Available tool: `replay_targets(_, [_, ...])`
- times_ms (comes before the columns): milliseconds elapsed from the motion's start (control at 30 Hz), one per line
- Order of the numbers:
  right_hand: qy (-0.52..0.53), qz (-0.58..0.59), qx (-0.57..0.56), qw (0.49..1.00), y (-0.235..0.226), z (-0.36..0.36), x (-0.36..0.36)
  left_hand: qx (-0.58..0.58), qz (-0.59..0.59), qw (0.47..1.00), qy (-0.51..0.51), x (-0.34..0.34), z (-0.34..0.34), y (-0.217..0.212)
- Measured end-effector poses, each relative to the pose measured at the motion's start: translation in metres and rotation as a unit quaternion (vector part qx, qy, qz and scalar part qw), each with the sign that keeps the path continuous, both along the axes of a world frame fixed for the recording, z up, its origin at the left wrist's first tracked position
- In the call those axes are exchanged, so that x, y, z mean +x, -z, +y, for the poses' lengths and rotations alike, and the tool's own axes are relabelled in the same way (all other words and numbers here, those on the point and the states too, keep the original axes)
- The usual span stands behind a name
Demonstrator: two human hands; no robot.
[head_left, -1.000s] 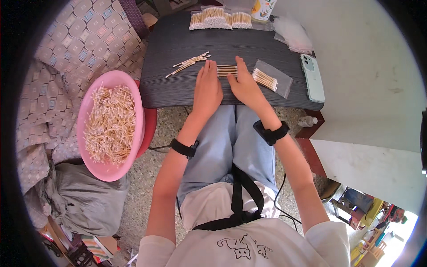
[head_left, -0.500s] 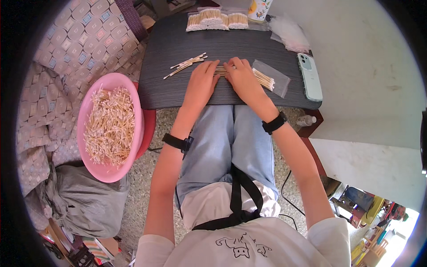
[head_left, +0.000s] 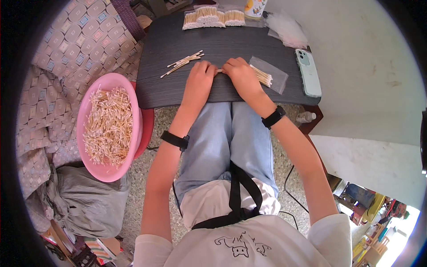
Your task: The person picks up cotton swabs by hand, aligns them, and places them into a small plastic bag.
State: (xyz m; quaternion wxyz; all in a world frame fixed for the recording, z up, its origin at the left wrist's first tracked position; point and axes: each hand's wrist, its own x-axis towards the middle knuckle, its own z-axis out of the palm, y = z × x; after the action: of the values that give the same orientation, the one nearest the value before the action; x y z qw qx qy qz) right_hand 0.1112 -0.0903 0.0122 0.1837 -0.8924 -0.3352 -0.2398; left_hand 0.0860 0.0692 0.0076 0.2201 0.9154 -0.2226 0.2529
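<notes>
At the near part of the dark table [head_left: 164,38], my left hand [head_left: 199,83] and my right hand [head_left: 241,76] face each other with curled fingers. A thin bundle of cotton swabs [head_left: 219,70] spans the small gap between them, held at both ends; most of it is hidden by the fingers. Just right of my right hand, more cotton swabs [head_left: 262,76] lie on a clear plastic bag [head_left: 278,76]. Several loose swabs [head_left: 181,63] are spread on the table left of my left hand.
A pink basin [head_left: 108,175] heaped with cotton swabs [head_left: 109,124] stands at the left on a red stool [head_left: 148,129]. Filled swab packs [head_left: 207,18] line the table's far edge, beside a patterned cup [head_left: 255,8]. Empty clear bags [head_left: 287,30] and a pale phone [head_left: 308,73] lie at the right.
My fingers have drawn in around the swabs between my hands, which now form a narrower bundle. The view has shifted slightly.
</notes>
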Motion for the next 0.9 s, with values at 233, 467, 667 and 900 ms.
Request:
replay_targets(233, [-0.026, -0.063, -0.003, 0.998, 0.001, -0.004, -0.007, 0.110, -0.005, 0.994, -0.004, -0.002, -0.001, -0.004])
replay_targets(467, [-0.018, -0.003, 0.017, 1.000, -0.015, -0.020, -0.045, 0.077, 0.016, 0.995, 0.059, -0.032, 0.006, -0.036])
replay_targets(667, [-0.099, 0.245, 0.209, 0.942, -0.046, -0.048, -0.082, -0.214, 0.327, 0.902, 0.183, -0.062, 0.005, -0.057])
replay_targets(900, [-0.091, 0.446, 0.393, 0.799, -0.053, -0.062, -0.103, -0.435, 0.490, 0.735, 0.174, -0.085, -0.009, -0.066])
